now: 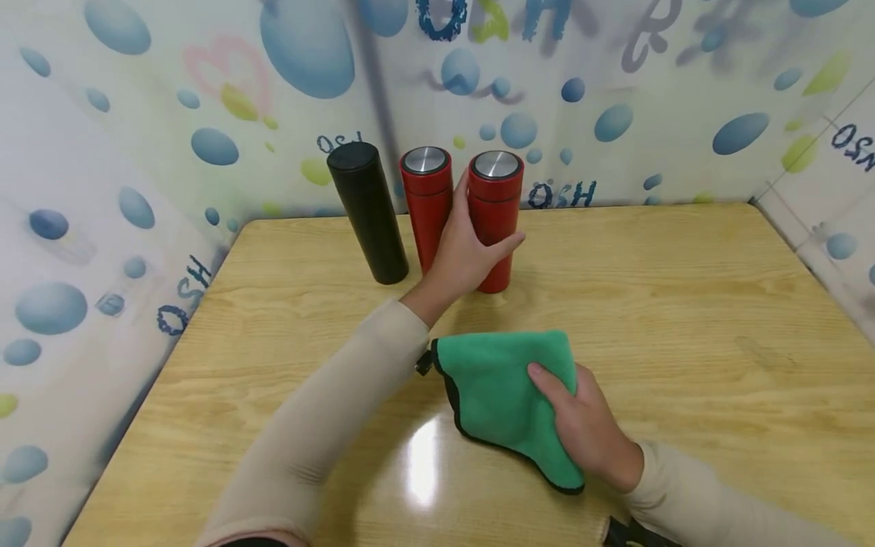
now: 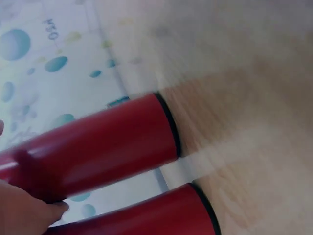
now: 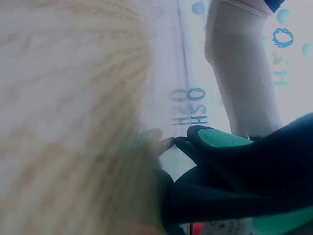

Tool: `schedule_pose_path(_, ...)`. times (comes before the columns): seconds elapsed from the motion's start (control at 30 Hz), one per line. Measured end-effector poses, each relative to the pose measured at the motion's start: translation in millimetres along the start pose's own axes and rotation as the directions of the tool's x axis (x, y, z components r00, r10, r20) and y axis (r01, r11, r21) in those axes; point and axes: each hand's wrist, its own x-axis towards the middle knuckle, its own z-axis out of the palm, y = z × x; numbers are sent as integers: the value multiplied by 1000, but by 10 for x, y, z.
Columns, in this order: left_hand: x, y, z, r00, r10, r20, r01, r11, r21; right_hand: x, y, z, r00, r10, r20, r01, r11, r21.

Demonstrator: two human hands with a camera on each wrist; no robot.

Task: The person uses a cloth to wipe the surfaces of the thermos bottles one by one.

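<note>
Wooden table (image 1: 683, 319) supporting black bottle (image 1: 372, 220), two red bottles (image 1: 425, 201); left hand (image 1: 465, 249) spanning right-hand one, cannot tell if gripping; right hand (image 1: 593, 429) gripping green cloth (image 1: 499, 387), not yet touching bottles.

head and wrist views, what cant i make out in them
Head: base of the middle, red cylindrical flask with a silver-topped lid, behind the left grip.
Head: the right grip's fingers except the thumb, under the green fabric cloth with black edging.
Head: what the black object is, cut off by the bottom edge.
Left wrist: tops of two red flasks, past the frame edges.
Right wrist: marks on the small grey patch, blurred.
</note>
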Motion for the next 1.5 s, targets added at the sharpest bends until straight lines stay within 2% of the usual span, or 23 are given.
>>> schedule_pose_path(0.13,-270,-4,-157,998,-48,51,47,998,32,1,-4,-2,1000,0,6,0,1000,-3)
schedule_pose_path(0.2,-405,-31,-268,998,-32,51,31,999,36,2,-4,-3,1000,0,8,0,1000,0)
schedule_pose_path(0.27,-503,-79,-390,999,37,3,-37,999,25,6,-2,-4,1000,-5,17,5,1000,1)
schedule_pose_path(0.3,-534,-103,-455,995,86,-40,-85,996,28,7,0,-6,1000,-10,20,10,1000,-1)
schedule_pose_path(0.33,-550,-131,-521,984,146,-98,-143,989,40,7,0,-8,1000,-11,20,11,1000,-4)
schedule_pose_path(0.37,-551,-163,-587,964,207,-168,-198,978,68,6,1,-12,1000,-12,19,12,1000,-7)
schedule_pose_path(0.4,-541,-195,-651,934,263,-243,-245,964,104,5,1,-15,1000,-11,16,11,1000,-10)
schedule_pose_path(0.47,-498,-264,-779,862,333,-383,-287,942,173,0,2,-22,1000,-4,9,4,1000,-12)
schedule_pose_path(0.5,-467,-291,-841,830,339,-442,-280,940,195,-3,4,-24,1000,-1,5,1,1000,-12)
schedule_pose_path(0.53,-428,-318,-901,806,334,-488,-269,942,201,-5,4,-24,1000,1,1,-1,1000,-11)
schedule_pose_path(0.57,-388,-341,-958,798,312,-516,-248,950,190,-5,5,-24,1000,2,0,-2,1000,-7)
schedule_pose_path(0.6,-344,-362,-1013,804,274,-527,-221,962,163,-7,5,-24,1000,1,1,-1,1000,-3)
schedule_pose_path(0.63,-303,-381,-1064,823,226,-521,-189,974,123,-7,6,-23,1000,-3,2,3,1000,0)
schedule_pose_path(0.73,-172,-433,-1180,898,74,-433,-82,997,-1,-6,5,-18,1000,-19,8,19,1000,2)
schedule_pose_path(0.77,-138,-446,-1205,917,20,-399,-35,999,-29,-7,5,-17,1000,-22,10,22,1000,5)
schedule_pose_path(0.83,-102,-466,-1239,934,-55,-354,43,998,-41,-3,2,-15,1000,-18,14,18,1000,6)
schedule_pose_path(0.93,-92,-470,-1253,930,-107,-352,112,994,-4,3,-6,-10,1000,-8,16,8,1000,2)
schedule_pose_path(1.1,-119,-430,-1247,913,-104,-395,131,991,41,7,-36,-6,1000,1,9,-1,1000,-3)
schedule_pose_path(1.23,-208,-425,-1226,906,-59,-418,82,996,36,-1,-51,-16,1000,0,-16,0,1000,-8)
schedule_pose_path(1.37,-344,-438,-1174,900,8,-436,7,999,33,-13,-53,-37,996,-13,-91,10,999,-32)
schedule_pose_path(1.5,-520,-381,-1119,892,87,-443,-67,996,60,-3,-44,-53,986,-70,-154,60,996,-69)
